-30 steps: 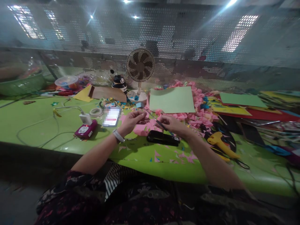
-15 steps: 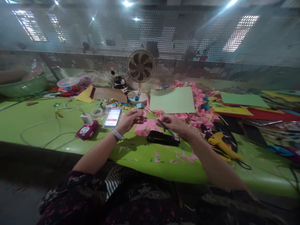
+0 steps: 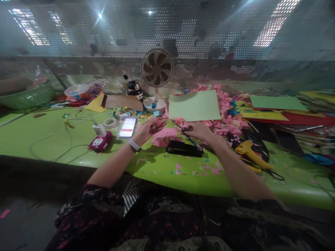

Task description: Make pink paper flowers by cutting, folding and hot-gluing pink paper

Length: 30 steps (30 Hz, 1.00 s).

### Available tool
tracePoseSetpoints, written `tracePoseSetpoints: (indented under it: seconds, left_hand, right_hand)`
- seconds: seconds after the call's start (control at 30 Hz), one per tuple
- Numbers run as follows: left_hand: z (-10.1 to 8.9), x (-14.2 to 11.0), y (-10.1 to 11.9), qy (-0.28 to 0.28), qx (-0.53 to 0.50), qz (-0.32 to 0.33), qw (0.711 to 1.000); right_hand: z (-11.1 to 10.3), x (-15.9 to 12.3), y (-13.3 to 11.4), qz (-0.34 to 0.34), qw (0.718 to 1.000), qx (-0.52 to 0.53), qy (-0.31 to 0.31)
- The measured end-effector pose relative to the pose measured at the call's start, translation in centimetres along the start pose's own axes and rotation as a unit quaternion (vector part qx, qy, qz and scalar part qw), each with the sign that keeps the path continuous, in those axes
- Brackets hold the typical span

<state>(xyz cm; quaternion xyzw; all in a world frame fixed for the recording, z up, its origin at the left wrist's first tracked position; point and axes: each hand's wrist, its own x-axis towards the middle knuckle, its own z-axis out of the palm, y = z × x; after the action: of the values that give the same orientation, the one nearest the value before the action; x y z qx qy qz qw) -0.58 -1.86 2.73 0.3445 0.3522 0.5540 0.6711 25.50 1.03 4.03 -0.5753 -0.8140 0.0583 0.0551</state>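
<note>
My left hand (image 3: pixel 149 129) is closed in a pinch on a small pink paper piece (image 3: pixel 158 123), held just above the green table (image 3: pixel 52 139). My right hand (image 3: pixel 197 130) is closed around a thin dark tool with a blue handle (image 3: pixel 186 134), whose tip points toward the left hand. Flat pink paper (image 3: pixel 164 136) lies under and between the hands. A black stapler (image 3: pixel 184 149) rests on the table just in front of my right wrist. My left wrist wears a white band.
A phone (image 3: pixel 127 127) and a magenta charger box (image 3: pixel 99 143) with white cables lie left. A small fan (image 3: pixel 157 69), a pale green sheet (image 3: pixel 195 105) and a heap of pink paper flowers (image 3: pixel 225 118) sit behind. A yellow glue gun (image 3: pixel 250 153) lies right; coloured sheets are stacked far right.
Both hands have drifted slightly away from me and up the picture, staying close together. The view tilted down a little. The grips look unchanged.
</note>
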Motion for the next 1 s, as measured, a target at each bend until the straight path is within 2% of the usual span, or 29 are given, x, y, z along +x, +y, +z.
tracePoseSetpoints:
  seconds: [0.23,0.37,0.5,0.63,0.73,0.83,0.93,1.0]
  left_hand:
    - [-0.6,0.2,-0.1,-0.075,-0.015,0.008,0.997]
    - [-0.7,0.4,-0.1,-0.075,0.038,-0.017,0.996]
    - [-1.2,0.7,-0.2,-0.048,0.128,-0.05,0.989]
    - [-1.8,1.0,-0.4,-0.055,0.263,0.002,0.963]
    - [-2.2,1.3,-0.3,-0.054,0.3,0.043,0.951]
    - [-2.9,1.6,0.1,-0.032,0.388,0.09,0.916]
    - [-3.7,1.9,0.4,-0.059,0.493,0.124,0.859]
    - [-4.0,2.0,0.4,-0.083,0.534,0.13,0.832]
  right_hand:
    - [1.0,0.5,0.5,0.031,0.997,-0.063,0.017]
    - [1.2,0.6,0.6,0.031,0.998,-0.061,0.003]
    - [1.1,0.6,0.5,0.028,0.998,-0.058,-0.006]
    - [1.0,0.4,0.4,0.018,0.999,-0.049,0.003]
    - [1.1,0.3,0.5,0.014,0.999,-0.04,0.002]
    - [1.4,0.4,0.7,0.018,0.999,-0.041,-0.002]
    - [1.7,0.4,0.8,0.02,0.999,-0.027,-0.018]
    - [1.6,0.3,0.7,0.033,0.999,-0.013,-0.04]
